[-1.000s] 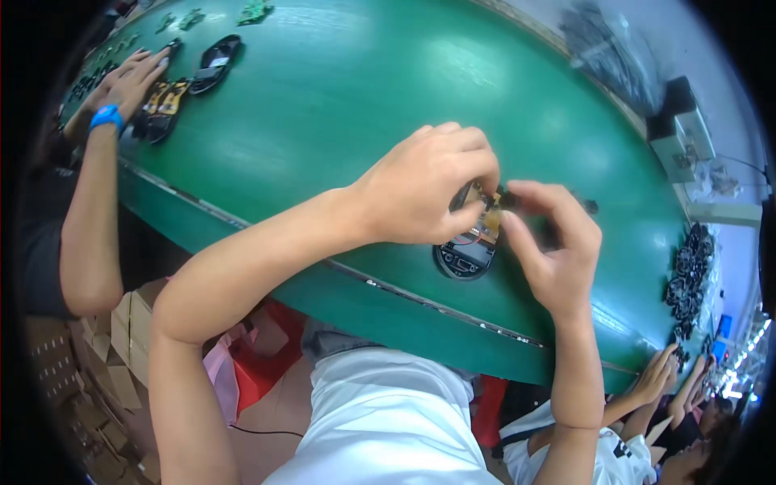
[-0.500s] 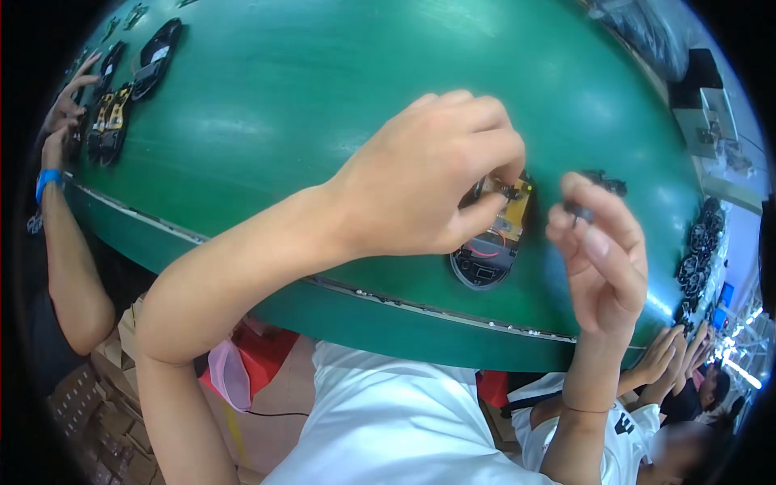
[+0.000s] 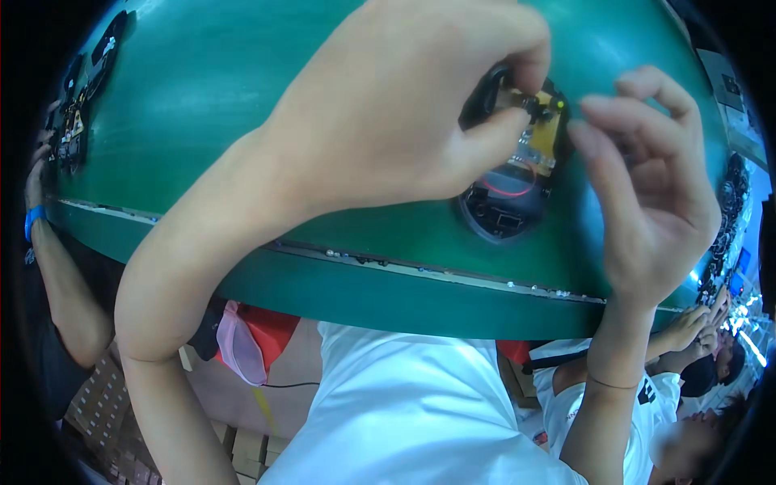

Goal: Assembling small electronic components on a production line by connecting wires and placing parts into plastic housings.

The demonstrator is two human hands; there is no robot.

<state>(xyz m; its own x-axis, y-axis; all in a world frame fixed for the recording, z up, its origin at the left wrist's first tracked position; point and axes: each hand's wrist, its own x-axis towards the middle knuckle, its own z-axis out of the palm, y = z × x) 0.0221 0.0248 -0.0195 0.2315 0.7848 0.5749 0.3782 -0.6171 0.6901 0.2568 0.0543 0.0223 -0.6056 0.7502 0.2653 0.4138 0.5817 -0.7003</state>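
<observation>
An opened black computer mouse [image 3: 503,217] lies on the green table, its yellow circuit board [image 3: 550,136] and a red wire exposed. Over its left side reaches my left hand [image 3: 404,105], with thumb and index finger closed around a small black part [image 3: 532,107] at the board. The other fingers of that hand are hidden behind it. Just right of the mouse is my right hand [image 3: 659,182], palm turned inward and fingers bent but apart. Nothing shows between its slightly blurred fingertips.
The green table [image 3: 218,105] has a metal-edged front rim. More opened mouse shells [image 3: 77,121] lie at the far left, beside a person's arm with a blue wristband [image 3: 34,217]. Dark parts [image 3: 731,202] are heaped at the right edge, near other people's hands [image 3: 699,327].
The small dark piece formerly in my right fingertips no longer shows there, and those fingers have spread. The view has shifted, and both hands and the mouse appear higher and larger.
</observation>
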